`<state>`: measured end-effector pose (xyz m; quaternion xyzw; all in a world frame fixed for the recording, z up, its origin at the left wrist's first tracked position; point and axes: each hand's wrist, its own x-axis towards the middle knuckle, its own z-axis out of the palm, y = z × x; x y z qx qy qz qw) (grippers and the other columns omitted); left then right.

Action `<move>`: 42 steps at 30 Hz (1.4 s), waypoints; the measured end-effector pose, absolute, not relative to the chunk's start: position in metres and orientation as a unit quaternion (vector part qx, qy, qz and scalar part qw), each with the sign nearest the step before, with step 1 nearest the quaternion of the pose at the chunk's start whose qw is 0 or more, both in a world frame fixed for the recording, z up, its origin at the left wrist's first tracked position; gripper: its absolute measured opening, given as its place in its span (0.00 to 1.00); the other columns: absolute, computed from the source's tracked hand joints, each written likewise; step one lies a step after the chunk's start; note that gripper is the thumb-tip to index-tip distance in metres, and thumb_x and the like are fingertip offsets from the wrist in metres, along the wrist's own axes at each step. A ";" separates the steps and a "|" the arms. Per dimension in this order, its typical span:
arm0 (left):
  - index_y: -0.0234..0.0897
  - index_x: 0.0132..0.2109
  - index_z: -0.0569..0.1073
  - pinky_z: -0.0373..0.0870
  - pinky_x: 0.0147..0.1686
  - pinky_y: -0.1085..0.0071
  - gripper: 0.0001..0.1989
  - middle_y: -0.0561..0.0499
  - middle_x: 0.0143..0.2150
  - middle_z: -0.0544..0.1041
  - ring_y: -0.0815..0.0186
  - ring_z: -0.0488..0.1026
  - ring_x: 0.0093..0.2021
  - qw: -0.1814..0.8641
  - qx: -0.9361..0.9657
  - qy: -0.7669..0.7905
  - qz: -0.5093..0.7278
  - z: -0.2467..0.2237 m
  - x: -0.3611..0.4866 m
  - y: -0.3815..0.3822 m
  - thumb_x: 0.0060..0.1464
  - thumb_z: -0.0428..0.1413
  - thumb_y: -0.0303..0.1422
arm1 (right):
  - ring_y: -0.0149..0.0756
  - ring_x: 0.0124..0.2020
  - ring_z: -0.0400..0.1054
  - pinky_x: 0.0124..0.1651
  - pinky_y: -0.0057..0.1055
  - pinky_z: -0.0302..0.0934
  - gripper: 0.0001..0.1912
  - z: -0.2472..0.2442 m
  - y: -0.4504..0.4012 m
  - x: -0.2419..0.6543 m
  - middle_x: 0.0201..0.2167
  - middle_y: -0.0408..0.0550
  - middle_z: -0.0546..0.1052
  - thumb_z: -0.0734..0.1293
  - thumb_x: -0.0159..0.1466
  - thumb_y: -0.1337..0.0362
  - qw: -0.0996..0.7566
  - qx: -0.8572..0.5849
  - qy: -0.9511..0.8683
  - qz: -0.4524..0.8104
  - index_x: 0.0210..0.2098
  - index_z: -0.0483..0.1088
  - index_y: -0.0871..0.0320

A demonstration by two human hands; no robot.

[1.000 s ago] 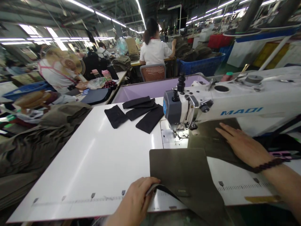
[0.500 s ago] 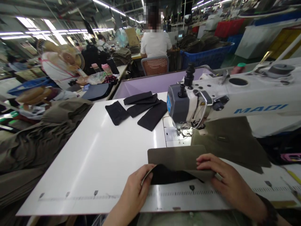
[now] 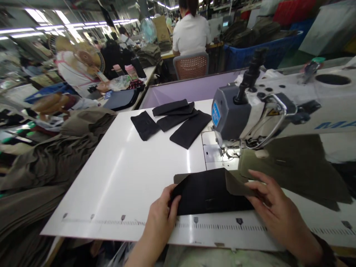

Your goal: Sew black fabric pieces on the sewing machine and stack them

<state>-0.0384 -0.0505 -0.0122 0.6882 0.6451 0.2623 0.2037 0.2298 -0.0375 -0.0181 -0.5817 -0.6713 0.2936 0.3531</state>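
A black fabric piece (image 3: 207, 193) lies in front of me near the table's front edge, with an olive fabric panel (image 3: 236, 184) folded over at its right end and showing behind it at the upper left. My left hand (image 3: 161, 215) pinches the left end between thumb and fingers. At the right end, my right hand (image 3: 271, 205) grips the olive edge, its index finger raised. Just beyond the cloth is the sewing machine (image 3: 230, 111), its needle area lit. More olive panels (image 3: 289, 167) lie beneath the machine arm.
Several black fabric pieces (image 3: 190, 129) lie on the white table (image 3: 105, 181) left of the machine. A printed ruler runs along its front edge. Olive cloth piles (image 3: 41, 163) stand at the left. Ahead, a person in a white shirt (image 3: 191, 35) sits beyond a purple partition (image 3: 180, 89).
The near edge of the cloth has been turned up and away, so its black side now faces me broadly. Both hands keep hold of the ends. The camera view has shifted.
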 end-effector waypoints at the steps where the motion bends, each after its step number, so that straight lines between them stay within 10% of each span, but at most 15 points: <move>1: 0.38 0.48 0.62 0.68 0.22 0.75 0.13 0.54 0.27 0.74 0.67 0.73 0.24 0.206 0.682 0.648 0.268 -0.015 -0.037 -0.050 0.55 0.45 0.33 | 0.32 0.32 0.71 0.35 0.25 0.64 0.21 -0.019 -0.038 0.231 0.33 0.48 0.74 0.57 0.59 0.61 0.359 -0.588 -0.663 0.293 0.52 0.52 0.56; 5: 0.36 0.58 0.53 0.70 0.24 0.75 0.24 0.53 0.29 0.74 0.69 0.72 0.24 0.187 0.681 0.644 0.293 -0.021 -0.037 -0.050 0.55 0.47 0.32 | 0.32 0.28 0.71 0.30 0.25 0.64 0.24 -0.020 -0.042 0.235 0.31 0.47 0.75 0.58 0.59 0.59 0.339 -0.626 -0.636 0.299 0.53 0.51 0.57; 11: 0.35 0.39 0.73 0.70 0.26 0.79 0.12 0.49 0.30 0.73 0.70 0.72 0.28 0.164 0.759 0.552 0.302 -0.016 -0.037 -0.047 0.56 0.45 0.27 | 0.32 0.15 0.63 0.21 0.26 0.60 0.19 -0.016 -0.039 0.237 0.16 0.39 0.69 0.55 0.60 0.55 0.294 -0.652 -0.633 0.295 0.48 0.55 0.56; 22: 0.37 0.36 0.75 0.74 0.30 0.75 0.12 0.49 0.32 0.75 0.66 0.75 0.31 0.112 0.756 0.593 0.253 -0.010 -0.055 -0.038 0.54 0.47 0.34 | 0.30 0.26 0.67 0.30 0.25 0.61 0.11 -0.014 -0.043 0.225 0.25 0.44 0.70 0.53 0.61 0.67 0.250 -0.550 -0.735 0.308 0.28 0.65 0.54; 26: 0.37 0.36 0.75 0.74 0.30 0.74 0.11 0.49 0.32 0.75 0.66 0.74 0.31 0.120 0.749 0.600 0.253 -0.010 -0.054 -0.037 0.53 0.48 0.34 | 0.32 0.33 0.69 0.35 0.25 0.63 0.11 -0.014 -0.045 0.225 0.32 0.44 0.74 0.56 0.60 0.65 0.267 -0.577 -0.712 0.298 0.36 0.68 0.54; 42: 0.33 0.39 0.73 0.71 0.27 0.77 0.11 0.49 0.30 0.70 0.70 0.70 0.26 0.143 0.726 0.616 0.271 -0.015 -0.040 -0.047 0.55 0.47 0.31 | 0.32 0.21 0.68 0.22 0.24 0.62 0.14 -0.025 -0.043 0.232 0.22 0.41 0.74 0.61 0.55 0.52 0.274 -0.646 -0.671 0.239 0.33 0.72 0.53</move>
